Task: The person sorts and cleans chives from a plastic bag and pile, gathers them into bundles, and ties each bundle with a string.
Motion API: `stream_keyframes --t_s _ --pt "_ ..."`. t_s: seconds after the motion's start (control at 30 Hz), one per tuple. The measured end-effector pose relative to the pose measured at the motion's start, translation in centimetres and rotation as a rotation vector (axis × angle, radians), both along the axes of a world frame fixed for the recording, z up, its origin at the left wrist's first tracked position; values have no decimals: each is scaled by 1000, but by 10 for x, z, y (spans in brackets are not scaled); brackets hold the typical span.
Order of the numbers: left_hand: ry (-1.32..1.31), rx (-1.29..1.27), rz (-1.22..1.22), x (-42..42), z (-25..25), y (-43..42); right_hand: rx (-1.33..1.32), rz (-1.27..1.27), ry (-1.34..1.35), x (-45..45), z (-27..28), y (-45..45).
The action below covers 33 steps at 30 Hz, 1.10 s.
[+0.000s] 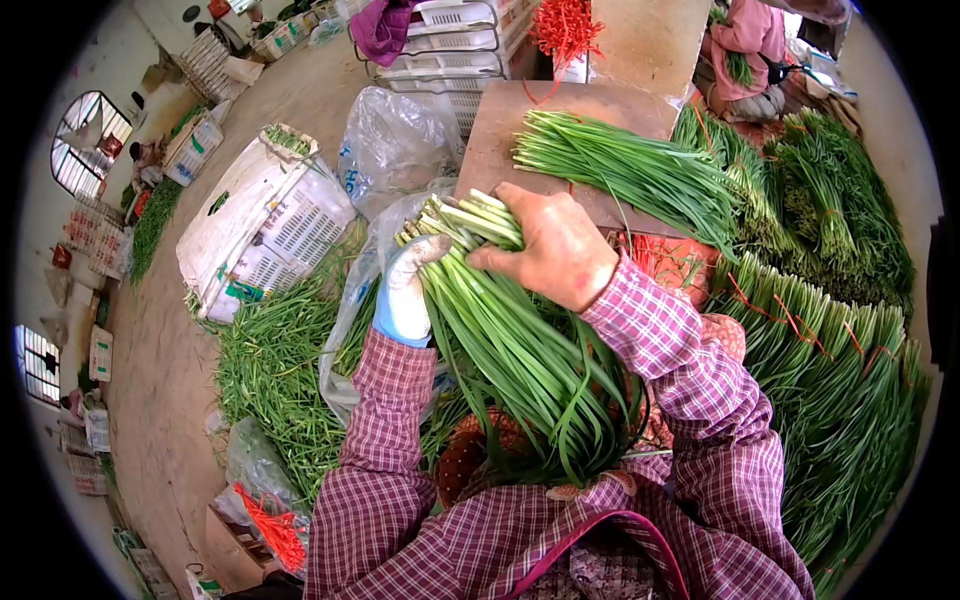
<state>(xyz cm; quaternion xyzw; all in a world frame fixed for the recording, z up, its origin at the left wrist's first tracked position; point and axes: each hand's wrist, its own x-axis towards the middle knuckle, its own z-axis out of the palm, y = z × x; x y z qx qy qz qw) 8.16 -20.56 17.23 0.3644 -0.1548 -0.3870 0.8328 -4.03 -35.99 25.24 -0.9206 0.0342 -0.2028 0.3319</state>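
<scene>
Dull-brown, flat rectangular counter (487,145): bore one bundle of long, slender green leaves (620,165), pale cut ends toward the left, leaf tips running past the right edge. Tan, hard-surfaced floor (165,370): strewn with loose green leaf trimmings (270,365), heaped just beside a white slotted plastic crate (300,230).

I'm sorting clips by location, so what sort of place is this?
Probably a vegetable packing shed, judging by the bundled greens in rows, stacked white crates and red ties.

The left arm (378,430) and right arm (695,375) reach forward; gloved left hand (405,288) gripping, bare right hand (555,243) curled inward.
</scene>
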Motion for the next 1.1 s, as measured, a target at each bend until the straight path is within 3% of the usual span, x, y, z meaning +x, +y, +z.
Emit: stream_keyframes --t_s 0.07,0.37,0.43,0.5,0.57,0.63,0.83,0.97,1.03,1.07,1.1 --pt "87 -44 -15 -12 13 -1 -67 -22 5 2 -3 1" --pt "-5 61 36 -13 11 3 -104 -125 -29 -3 -10 -7" --pt "12 -14 -47 -16 14 -2 -154 -198 -162 -9 -19 -24" --pt "-26 -273 -80 -24 19 -7 -209 -289 -152 -14 -29 -49" --pt "-39 -262 -58 -20 15 -3 -218 -426 -62 -17 -35 -74" --pt "-37 -302 -64 -17 14 -2 -395 -481 -124 -21 -38 -86" --pt "-129 -262 -22 -20 24 -8 55 -149 -295 -16 -13 -52" --pt "-164 -318 142 19 28 35 -412 -412 -418 -40 19 -142" --pt "-79 -445 196 19 36 43 -564 -691 -359 -53 38 -174" --pt "-131 -442 140 24 32 42 -559 -683 -359 -51 36 -171" --pt "-183 -439 74 29 29 39 -475 -517 -432 -50 38 -152"
